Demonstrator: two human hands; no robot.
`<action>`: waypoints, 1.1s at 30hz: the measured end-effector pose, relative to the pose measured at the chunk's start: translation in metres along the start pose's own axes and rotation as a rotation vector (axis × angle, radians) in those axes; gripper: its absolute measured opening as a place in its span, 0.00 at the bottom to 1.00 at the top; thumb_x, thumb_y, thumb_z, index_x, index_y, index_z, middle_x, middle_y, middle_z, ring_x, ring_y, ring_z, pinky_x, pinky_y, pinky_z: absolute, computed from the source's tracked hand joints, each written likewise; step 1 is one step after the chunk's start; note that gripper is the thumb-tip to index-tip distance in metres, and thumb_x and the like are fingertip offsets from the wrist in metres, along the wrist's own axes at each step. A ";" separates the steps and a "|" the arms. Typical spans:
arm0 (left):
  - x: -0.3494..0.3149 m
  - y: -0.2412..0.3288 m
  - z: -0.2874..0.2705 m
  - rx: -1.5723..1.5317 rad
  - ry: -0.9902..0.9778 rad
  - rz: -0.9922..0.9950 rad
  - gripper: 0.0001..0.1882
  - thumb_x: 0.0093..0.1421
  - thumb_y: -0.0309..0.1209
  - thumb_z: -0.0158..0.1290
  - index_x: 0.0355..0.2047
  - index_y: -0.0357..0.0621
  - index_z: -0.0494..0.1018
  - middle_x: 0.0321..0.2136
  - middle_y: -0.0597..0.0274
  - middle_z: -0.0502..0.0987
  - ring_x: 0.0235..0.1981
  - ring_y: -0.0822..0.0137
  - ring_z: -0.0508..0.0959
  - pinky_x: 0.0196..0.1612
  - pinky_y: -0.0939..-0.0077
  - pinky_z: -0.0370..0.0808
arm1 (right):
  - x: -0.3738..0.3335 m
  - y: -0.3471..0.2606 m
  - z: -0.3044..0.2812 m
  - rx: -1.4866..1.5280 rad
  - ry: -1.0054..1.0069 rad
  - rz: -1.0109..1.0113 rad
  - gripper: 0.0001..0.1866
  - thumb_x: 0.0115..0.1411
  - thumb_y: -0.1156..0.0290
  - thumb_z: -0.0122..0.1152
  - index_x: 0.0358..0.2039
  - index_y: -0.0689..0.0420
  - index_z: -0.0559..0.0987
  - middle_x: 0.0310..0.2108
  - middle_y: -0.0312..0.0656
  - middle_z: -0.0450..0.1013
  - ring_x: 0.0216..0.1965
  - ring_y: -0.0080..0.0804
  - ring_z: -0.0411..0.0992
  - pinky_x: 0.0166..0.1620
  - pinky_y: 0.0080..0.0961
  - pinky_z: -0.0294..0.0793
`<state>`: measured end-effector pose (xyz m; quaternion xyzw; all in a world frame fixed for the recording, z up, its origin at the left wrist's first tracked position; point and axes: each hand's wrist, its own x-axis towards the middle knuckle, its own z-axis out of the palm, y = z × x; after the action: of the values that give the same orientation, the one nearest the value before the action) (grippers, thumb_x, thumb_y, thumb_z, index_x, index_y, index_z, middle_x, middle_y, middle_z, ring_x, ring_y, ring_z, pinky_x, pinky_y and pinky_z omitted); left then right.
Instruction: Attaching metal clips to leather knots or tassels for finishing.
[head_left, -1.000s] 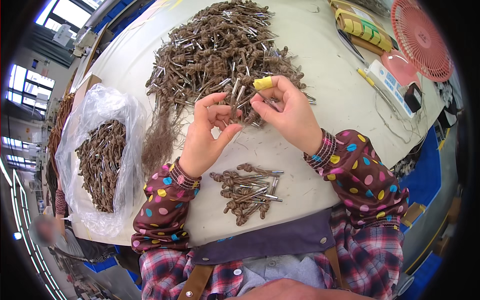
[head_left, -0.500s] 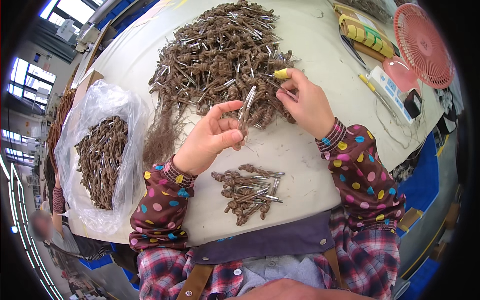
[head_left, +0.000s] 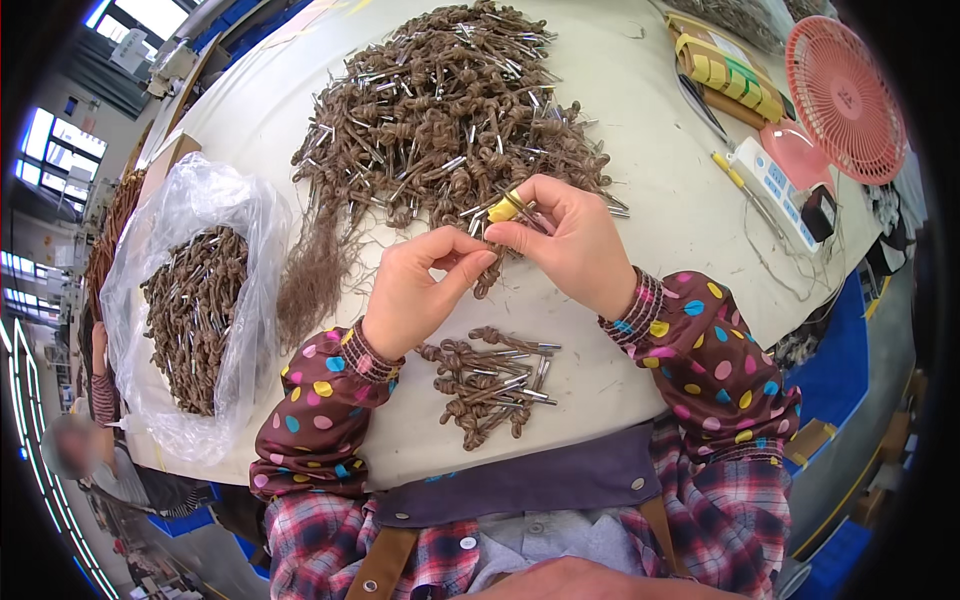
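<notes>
A round pink plastic fan [head_left: 848,90] at the far right bears a small pale mark at its hub, the white rectangular power strip [head_left: 772,190] below it has printed markings along its face, and the brown parcel [head_left: 712,42] bound in yellow carries a pale label. Closer in, the left hand [head_left: 420,285] has its thumb and forefinger pinched nearly tip to tip on a brown knotted cord with a silver metal tip [head_left: 486,284], its knotted end hanging just below those fingertips. The right hand [head_left: 575,240] is curled just beside it, thumb near the yellow-wrapped forefinger; a thin dark object shows there, but whether the fingers also grip the cord cannot be told. Beyond both hands rises a large heap of similar brown cords [head_left: 440,120]; a small pile of brown cords [head_left: 480,385] lies nearer the body.
</notes>
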<state>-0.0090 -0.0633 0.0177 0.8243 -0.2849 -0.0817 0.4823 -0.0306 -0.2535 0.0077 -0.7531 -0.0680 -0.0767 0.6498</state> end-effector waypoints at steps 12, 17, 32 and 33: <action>0.021 -0.036 -0.038 -1.301 0.040 -0.291 0.08 0.68 0.35 0.41 0.36 0.45 0.65 0.26 0.72 0.64 0.28 0.78 0.66 0.31 0.81 0.69 | 0.002 -0.007 -0.023 0.260 -0.109 0.036 0.09 0.54 0.74 0.66 0.35 0.61 0.77 0.26 0.28 0.72 0.25 0.10 0.63 0.28 0.11 0.64; 0.022 -0.027 -0.047 -0.011 0.214 0.014 0.11 0.66 0.31 0.45 0.45 0.40 0.68 0.35 0.66 0.70 0.33 0.74 0.70 0.36 0.82 0.70 | 0.004 0.003 -0.025 0.109 -0.092 -0.102 0.09 0.54 0.74 0.66 0.35 0.60 0.77 0.24 0.29 0.72 0.22 0.12 0.62 0.26 0.13 0.63; 0.008 0.004 -0.022 0.278 -0.166 0.266 0.06 0.55 0.25 0.57 0.33 0.41 0.75 0.33 0.58 0.78 0.35 0.62 0.78 0.36 0.73 0.74 | 0.003 0.004 -0.020 0.021 -0.149 -0.153 0.08 0.53 0.75 0.66 0.34 0.60 0.77 0.25 0.32 0.73 0.24 0.13 0.64 0.28 0.13 0.65; 0.009 0.003 -0.022 0.262 -0.170 0.313 0.05 0.55 0.24 0.57 0.33 0.40 0.74 0.34 0.57 0.78 0.36 0.63 0.78 0.37 0.74 0.75 | 0.003 0.004 -0.019 0.110 -0.170 -0.165 0.08 0.54 0.76 0.65 0.34 0.61 0.76 0.27 0.33 0.74 0.27 0.13 0.66 0.31 0.13 0.67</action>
<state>0.0064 -0.0532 0.0327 0.8158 -0.4570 -0.0375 0.3524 -0.0277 -0.2732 0.0066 -0.7120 -0.1887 -0.0616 0.6735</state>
